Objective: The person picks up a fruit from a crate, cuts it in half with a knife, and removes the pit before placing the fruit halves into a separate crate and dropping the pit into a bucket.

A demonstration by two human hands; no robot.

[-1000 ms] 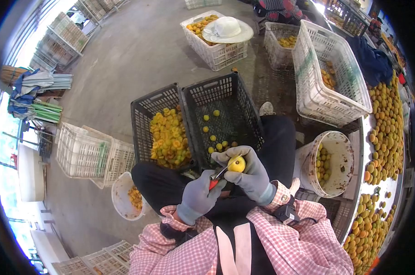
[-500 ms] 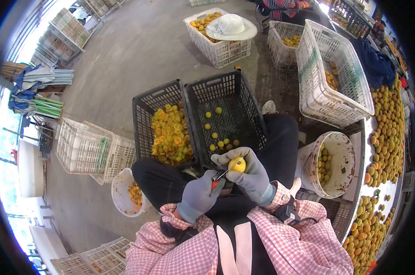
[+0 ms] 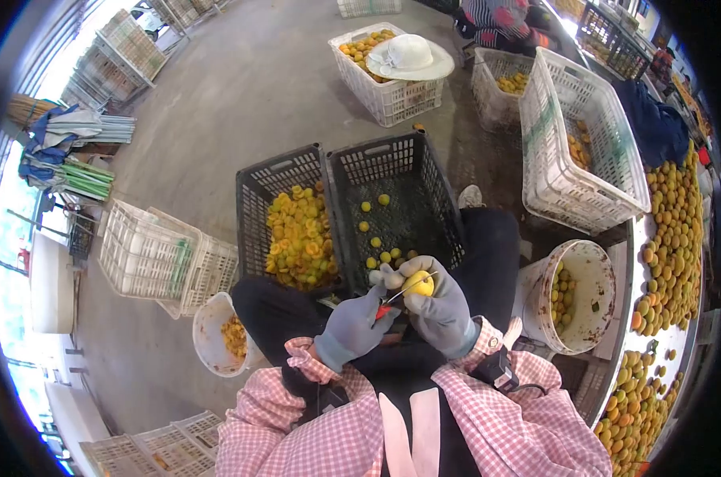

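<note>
My left hand (image 3: 352, 324), in a grey glove, is closed around the red handle of a small knife (image 3: 382, 311). Its thin blade runs up across the face of a yellow apricot (image 3: 418, 283). That fruit is gripped in the fingers of my right hand (image 3: 441, 314), also gloved, just right of the left one. Below both hands are my crossed legs. Beyond them, a black crate (image 3: 452, 208) has several whole apricots (image 3: 371, 263) on its floor. Beside it, another black crate (image 3: 245, 219) is heaped with split apricots (image 3: 301, 238).
A white bucket (image 3: 591, 318) with whole fruit stands at right, and a white tub (image 3: 205, 338) with orange pieces at left. White crates (image 3: 551, 151) stand around. Many apricots (image 3: 670, 238) cover a table at far right. A hat (image 3: 412, 57) rests on a fruit crate; another person (image 3: 499, 20) sits behind.
The knife blade has moved from the apricot's near side to lie across its face. The fruit has turned in my right fingers. The whole view has shifted slightly.
</note>
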